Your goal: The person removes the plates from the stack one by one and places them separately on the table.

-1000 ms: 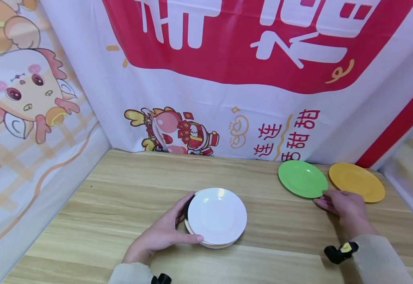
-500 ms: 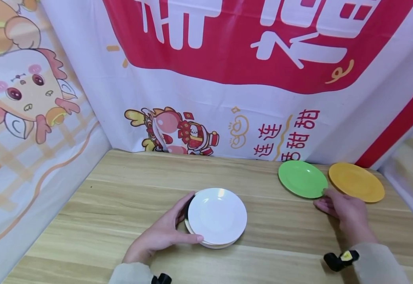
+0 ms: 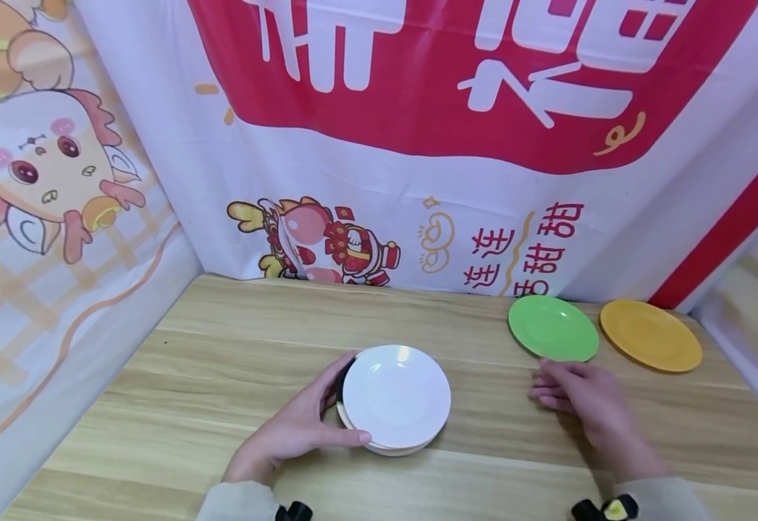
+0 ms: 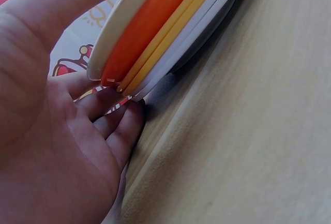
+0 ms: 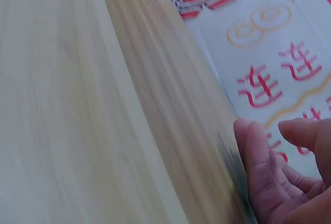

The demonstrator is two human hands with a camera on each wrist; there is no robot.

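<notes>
A stack of plates stands near the middle of the table, topped by a white plate (image 3: 397, 396). From the side, in the left wrist view, an orange plate (image 4: 142, 32), yellow rims (image 4: 170, 35) and white rims show below it. My left hand (image 3: 300, 427) holds the stack at its left side, thumb on the upper rim and fingers around the edge. My right hand (image 3: 583, 405) hovers over the table just in front of the green plate (image 3: 553, 329), its fingers loosely bent with nothing between them. Beyond it lies a yellow plate (image 3: 651, 336).
The wooden table (image 3: 157, 420) ends at a white and red printed cloth (image 3: 352, 174) at the back. Another printed cloth (image 3: 46, 217) hangs on the left, and a pale one on the right. The green and yellow plates lie at the back right edge.
My right hand has left the green plate's right edge and moved left and toward me, without the plate. My left hand keeps its hold on the stack.
</notes>
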